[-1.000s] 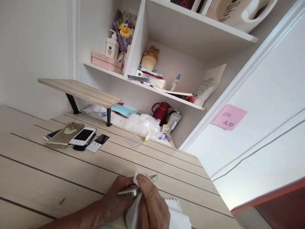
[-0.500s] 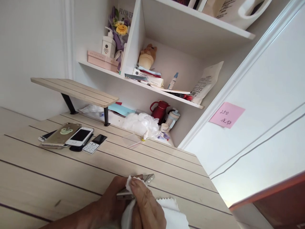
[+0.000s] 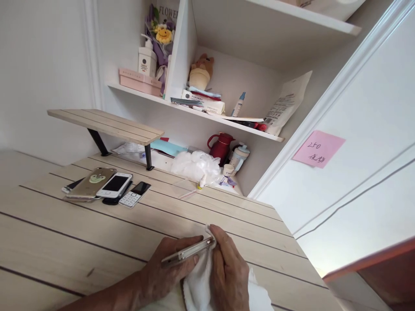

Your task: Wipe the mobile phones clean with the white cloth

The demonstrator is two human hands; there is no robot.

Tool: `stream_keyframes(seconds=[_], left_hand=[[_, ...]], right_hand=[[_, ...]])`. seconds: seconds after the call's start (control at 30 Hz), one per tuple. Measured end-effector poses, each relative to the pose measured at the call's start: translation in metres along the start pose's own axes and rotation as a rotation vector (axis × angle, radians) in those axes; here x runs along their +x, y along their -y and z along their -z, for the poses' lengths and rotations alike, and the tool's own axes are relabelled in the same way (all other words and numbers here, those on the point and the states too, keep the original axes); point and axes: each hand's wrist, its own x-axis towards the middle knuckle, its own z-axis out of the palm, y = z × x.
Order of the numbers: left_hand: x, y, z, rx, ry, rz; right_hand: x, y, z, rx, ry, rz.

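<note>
Low in the middle of the head view, my left hand (image 3: 162, 265) grips a slim silver phone (image 3: 186, 252) by its edges, the phone tilted edge-on above the table. My right hand (image 3: 230, 270) is closed on a white cloth (image 3: 202, 280) and presses a fold of it against the phone's far right end. The rest of the cloth hangs below and spreads to the right behind my right wrist. The phone's screen face cannot be made out.
Several phones lie at the left, with a gold phone (image 3: 92, 181), a white phone (image 3: 115, 185) and a keypad phone (image 3: 134, 194). Behind them stands a small wooden riser (image 3: 106, 125). A crumpled plastic bag (image 3: 196, 166), a red jug (image 3: 221, 147) and a small bottle (image 3: 201, 181) sit at the back.
The phone has turned to show its edge. My right hand has moved right with the cloth, from the phone's middle to its far end. The view has shifted slightly.
</note>
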Motion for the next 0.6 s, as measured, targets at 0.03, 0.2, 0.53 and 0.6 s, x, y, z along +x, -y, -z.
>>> stream_keyframes(seconds=[0.03,0.2,0.53,0.6], left_hand=[[0.0,0.001,0.0,-0.016,0.02,0.014],[-0.001,0.01,0.0,-0.09,0.069,0.073],[0.001,0.009,0.001,-0.056,0.076,0.047],[0.001,0.015,0.0,-0.074,0.071,0.053]], right_hand=[[-0.005,0.003,-0.001,0.02,0.025,0.027],[-0.014,0.014,-0.006,0.124,0.09,0.106],[-0.007,-0.002,-0.005,0.009,0.032,0.031],[-0.011,0.005,-0.008,0.068,0.053,0.104]])
